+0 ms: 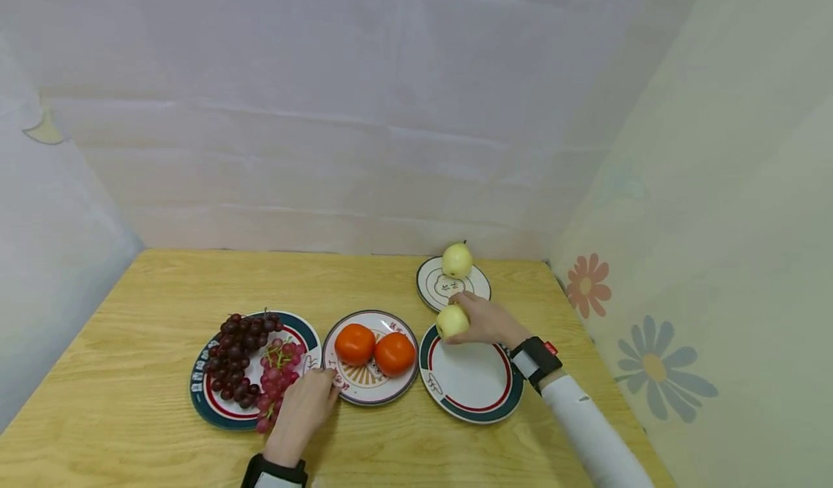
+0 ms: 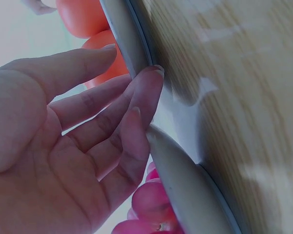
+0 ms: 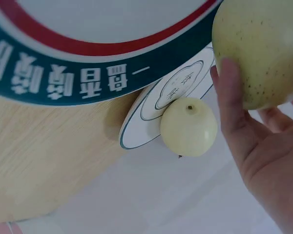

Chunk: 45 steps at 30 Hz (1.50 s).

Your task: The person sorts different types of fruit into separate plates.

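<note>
My right hand (image 1: 484, 320) holds a pale yellow pear (image 3: 261, 48) over the far edge of a white plate with a teal and red rim (image 1: 471, 376). Thumb and fingers are on either side of the fruit. Behind it, a second pear (image 3: 188, 126) sits on a smaller white plate (image 1: 431, 285). My left hand (image 1: 306, 405) is between two plates, its fingers loosely bent at the rim of the middle plate (image 1: 367, 401). That plate carries two round orange-red fruits (image 1: 355, 344). In the left wrist view, the thumb (image 2: 83, 68) stands apart from the fingertips.
To the left, a teal-rimmed plate (image 1: 224, 421) bears dark grapes (image 1: 231, 354) and pinkish-red grapes (image 1: 276, 383), the latter hanging over its near edge. All the plates stand on a wooden table (image 1: 130, 387). Pale cloth walls (image 1: 325, 148) enclose the back and sides.
</note>
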Each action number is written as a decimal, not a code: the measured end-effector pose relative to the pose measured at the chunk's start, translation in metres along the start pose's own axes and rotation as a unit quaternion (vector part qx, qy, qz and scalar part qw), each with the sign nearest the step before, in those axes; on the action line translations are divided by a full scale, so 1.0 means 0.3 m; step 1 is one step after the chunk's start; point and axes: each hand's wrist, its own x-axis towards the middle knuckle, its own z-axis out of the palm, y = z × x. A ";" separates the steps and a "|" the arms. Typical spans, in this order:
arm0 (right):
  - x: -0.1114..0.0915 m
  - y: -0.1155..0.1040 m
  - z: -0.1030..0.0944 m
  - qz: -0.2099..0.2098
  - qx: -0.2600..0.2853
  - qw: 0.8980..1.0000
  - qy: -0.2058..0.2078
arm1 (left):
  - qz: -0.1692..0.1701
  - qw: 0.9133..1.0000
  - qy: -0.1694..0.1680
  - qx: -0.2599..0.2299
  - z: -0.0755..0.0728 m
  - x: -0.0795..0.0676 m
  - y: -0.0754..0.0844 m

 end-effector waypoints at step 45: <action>0.194 0.095 -0.077 0.108 0.004 0.985 0.134 | -0.006 1.000 -0.006 -0.001 0.014 0.002 -0.004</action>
